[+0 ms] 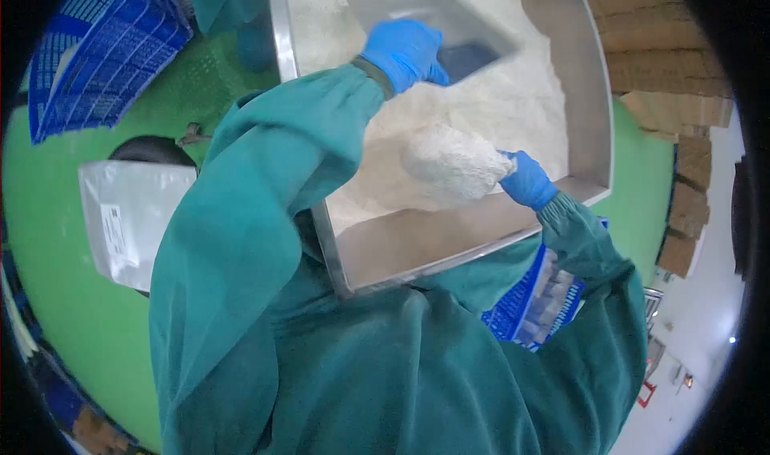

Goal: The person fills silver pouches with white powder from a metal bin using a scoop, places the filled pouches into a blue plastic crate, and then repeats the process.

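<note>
My left hand (403,54), in a blue glove, is closed on the edge of a silver-grey bag (401,7), slightly blurred, with a dark patch on its near side. The bag is over the white powder (521,94) in a large metal tub (589,94). Lower right, my right hand (528,180), also gloved in blue, grips the handle end of a scoop. A heaped mound of powder (457,162) covers the scoop, so its bowl is hidden. This heap is inside the tub, near its front wall.
Left of the tub, a silver bag with a white label (120,230) rests on a dark round support. A blue basket (112,50) stands upper left beside a person's teal sleeve (228,2). Another blue basket (513,306) holds packets below the tub. Cardboard boxes (666,54) are stacked right.
</note>
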The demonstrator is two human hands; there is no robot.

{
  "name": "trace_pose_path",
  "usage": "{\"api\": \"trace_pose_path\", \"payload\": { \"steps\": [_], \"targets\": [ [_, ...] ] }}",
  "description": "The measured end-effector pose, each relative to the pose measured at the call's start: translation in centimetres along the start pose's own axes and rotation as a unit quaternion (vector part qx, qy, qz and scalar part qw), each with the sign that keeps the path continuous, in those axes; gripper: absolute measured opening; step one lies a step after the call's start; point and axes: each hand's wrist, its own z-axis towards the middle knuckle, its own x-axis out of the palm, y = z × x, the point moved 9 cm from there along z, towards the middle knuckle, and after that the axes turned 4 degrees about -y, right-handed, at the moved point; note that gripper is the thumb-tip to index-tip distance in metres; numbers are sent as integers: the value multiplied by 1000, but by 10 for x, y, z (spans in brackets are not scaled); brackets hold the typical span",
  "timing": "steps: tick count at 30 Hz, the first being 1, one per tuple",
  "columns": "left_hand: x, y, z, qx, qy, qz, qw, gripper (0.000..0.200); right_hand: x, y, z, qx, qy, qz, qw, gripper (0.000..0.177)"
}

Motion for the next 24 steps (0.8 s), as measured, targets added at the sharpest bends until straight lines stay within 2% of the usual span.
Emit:
{"api": "trace_pose_path", "payload": {
  "steps": [1,2,4,5,6,7,8,10,11,13,14,15,16,17,18,19,21,23,24],
  "targets": [
    [19,-5,-3,10,45,3,999,37,-26,8,-12,-39,-52,17,998,27],
    [35,-7,-10,18,49,8,999,34,-46,19,-19,-46,-58,3,997,27],
    [54,-10,-23,26,45,17,999,31,-82,33,-33,7,-92,-12,996,24],
    [58,-8,-31,-22,37,5,999,28,-91,44,-32,3,-98,-15,995,24],
    [58,-7,-40,-69,33,-7,997,24,-94,55,-21,-1,-84,-97,992,25],
    [47,-15,-51,-67,31,-2,997,24,-93,67,-9,-4,-71,-177,982,25],
    [28,-24,-62,-78,25,-33,996,23,-87,82,6,-6,-75,-175,982,25],
    [-3,-28,-69,-94,14,-56,994,21,-61,117,38,-57,-31,-297,953,24],
    [-13,-26,-68,-109,13,-59,992,21,-66,125,40,-62,-35,-294,953,24],
    [-15,-16,-65,-124,16,-65,990,21,-90,123,36,14,-30,-365,931,23],
    [-12,-7,-57,-116,13,-53,992,21,-110,108,29,8,-74,-353,933,22],
    [-6,2,-51,-108,13,-43,993,21,-130,112,12,-7,-76,-352,933,24],
    [-1,10,-48,-90,29,-27,995,22,-143,91,4,17,-55,-412,909,22],
    [4,21,-47,-89,38,-31,995,22,-140,74,9,20,-46,-408,912,22],
    [7,32,-45,-94,34,-17,995,21,-140,50,14,78,-67,-376,921,23],
    [12,39,-42,-97,33,-3,995,21,-134,20,19,138,-86,-340,926,24],
    [17,41,-42,-100,44,-5,994,21,-29,-64,81,37,9,-318,947,24],
    [15,49,-38,-113,40,-1,993,20,91,-86,117,10,50,-291,955,22],
    [12,51,-37,-111,14,4,994,18,145,-66,125,2,153,-202,967,23]
  ]
}}
